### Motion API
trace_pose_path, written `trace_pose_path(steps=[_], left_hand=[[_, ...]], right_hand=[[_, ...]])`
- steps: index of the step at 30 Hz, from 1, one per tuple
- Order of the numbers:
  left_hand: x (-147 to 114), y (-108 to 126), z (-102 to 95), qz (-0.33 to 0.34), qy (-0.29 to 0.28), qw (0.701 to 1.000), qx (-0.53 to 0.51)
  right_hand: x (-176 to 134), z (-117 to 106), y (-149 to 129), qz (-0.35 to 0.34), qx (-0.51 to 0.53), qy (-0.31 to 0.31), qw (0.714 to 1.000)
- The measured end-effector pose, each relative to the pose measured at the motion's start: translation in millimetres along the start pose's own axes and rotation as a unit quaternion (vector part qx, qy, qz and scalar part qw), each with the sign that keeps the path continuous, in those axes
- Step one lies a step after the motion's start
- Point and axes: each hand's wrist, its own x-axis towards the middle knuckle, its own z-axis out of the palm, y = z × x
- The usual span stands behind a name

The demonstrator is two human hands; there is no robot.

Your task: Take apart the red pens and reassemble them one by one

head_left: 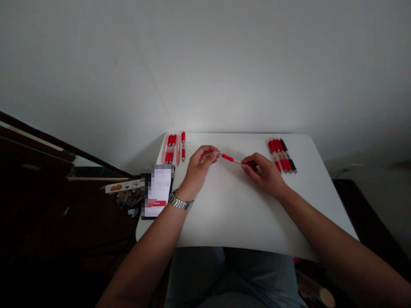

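Over the middle of the white table (221, 201), a red-and-clear pen (227, 158) is held slanting between both hands. My left hand (203, 162), with a metal watch at its wrist, pinches the silver end piece of the pen. Whether that piece is still joined to the barrel I cannot tell. The fingers of my right hand (261, 173) are closed round the pen's other end and hide it. Right of this hand lies a row of several red pens (278, 156), with a black pen (289, 156) at its right side.
Several red pens (170, 147) and a pink pen (178, 149) lie at the table's back left corner, with another red pen (183, 146) beside them. A phone (159, 192) with a lit screen lies at the left edge. The wall (224, 85) rises behind the table.
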Motion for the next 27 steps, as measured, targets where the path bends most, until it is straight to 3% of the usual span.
trace_pose_path(steps=[8, 16, 27], left_hand=[[-0.9, 0.8, 2.6, 0.025, -0.005, 0.999, 0.025], [-1.3, -2.0, 2.1, -0.012, -0.009, 1.0, -0.027], [-2.6, -4.9, 6.1, -0.027, -0.001, 0.998, -0.065]], right_hand=[[0.7, 1.2, -2.1, -0.012, -0.003, 0.004, 1.0], [-0.5, 0.5, -4.1, -0.02, 0.001, 0.011, 1.0], [-2.1, 3.9, -9.2, 0.041, 0.024, 0.002, 0.999]])
